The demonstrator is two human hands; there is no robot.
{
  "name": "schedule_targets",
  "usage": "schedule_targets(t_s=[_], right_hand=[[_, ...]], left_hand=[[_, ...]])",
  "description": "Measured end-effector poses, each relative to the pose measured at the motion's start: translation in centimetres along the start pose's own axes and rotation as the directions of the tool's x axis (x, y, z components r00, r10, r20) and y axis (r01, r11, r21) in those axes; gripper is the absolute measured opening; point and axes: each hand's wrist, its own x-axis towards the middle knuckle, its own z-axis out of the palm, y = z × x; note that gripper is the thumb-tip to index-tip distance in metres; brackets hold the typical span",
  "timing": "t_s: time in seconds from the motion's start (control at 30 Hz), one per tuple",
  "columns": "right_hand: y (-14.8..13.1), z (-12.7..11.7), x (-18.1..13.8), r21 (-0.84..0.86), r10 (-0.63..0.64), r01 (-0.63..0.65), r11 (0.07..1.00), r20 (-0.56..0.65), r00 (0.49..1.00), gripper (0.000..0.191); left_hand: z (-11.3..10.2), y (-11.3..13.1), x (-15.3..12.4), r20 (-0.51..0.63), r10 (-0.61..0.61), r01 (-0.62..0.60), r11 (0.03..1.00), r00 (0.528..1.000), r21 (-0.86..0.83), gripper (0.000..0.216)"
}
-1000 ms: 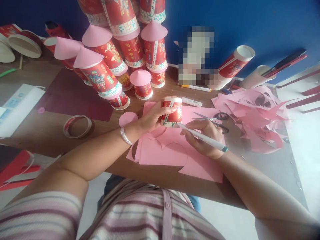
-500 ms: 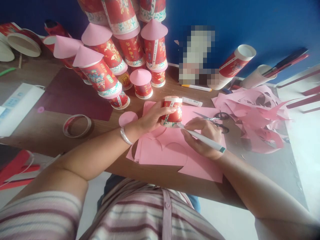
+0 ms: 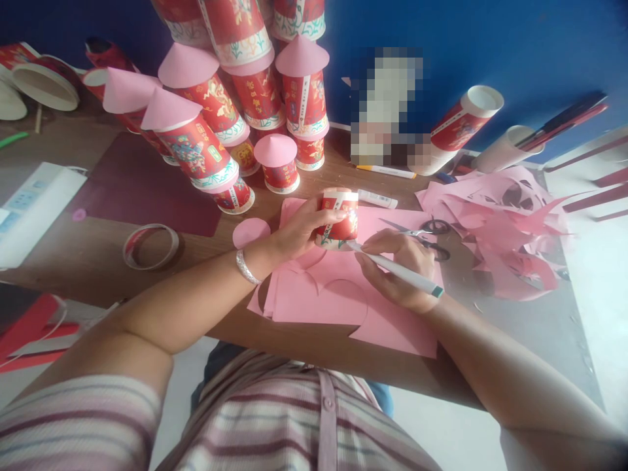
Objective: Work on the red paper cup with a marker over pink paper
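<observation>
My left hand is wrapped round a small red paper cup with a white band and green leaf strokes along its lower edge. Between the fingers of my right hand is a white marker with a green end, its tip at the cup's lower white band. Both hands are above overlapping pink paper sheets with curved cuts. Scissors with dark handles lie just behind my right hand, partly hidden by it. A glue stick lies behind the cup.
Stacked red cups with pink cone tops stand at the back left. A tape roll and a pink disc lie left. Pink paper scraps, a tall red cup and a pen cup are right.
Almost nothing differs. The cup and both hands keep their places, with the marker tip still at the cup's lower band; the view has shifted very slightly.
</observation>
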Motion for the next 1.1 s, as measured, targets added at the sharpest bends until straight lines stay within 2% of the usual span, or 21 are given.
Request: schedule_targets(t_s=[0.23, 0.57, 0.83, 1.1], right_hand=[[0.13, -0.03, -0.18, 0.040, 0.043, -0.043, 0.998, 0.017, 0.999, 0.019], [0.27, 0.04, -0.07, 0.060, 0.033, -0.034, 0.998, 0.025, 0.999, 0.019], [0.25, 0.13, 0.00, -0.022, 0.024, -0.024, 0.999, 0.008, 1.000, 0.012], [0.56, 0.07, -0.14, -0.002, 0.074, -0.074, 0.997, 0.022, 0.997, 0.009]], left_hand=[[0.05, 0.12, -0.10, 0.010, 0.005, -0.006, 1.000, 1.000, 0.024, 0.053], [-0.01, -0.06, -0.04, 0.029, -0.008, 0.008, 1.000, 1.000, -0.005, 0.051], [0.18, 0.17, -0.11, 0.025, -0.003, 0.003, 1.000, 1.000, 0.010, 0.050], [0.25, 0.40, 0.13, 0.047, -0.017, 0.015, 0.999, 0.999, 0.041, 0.041]])
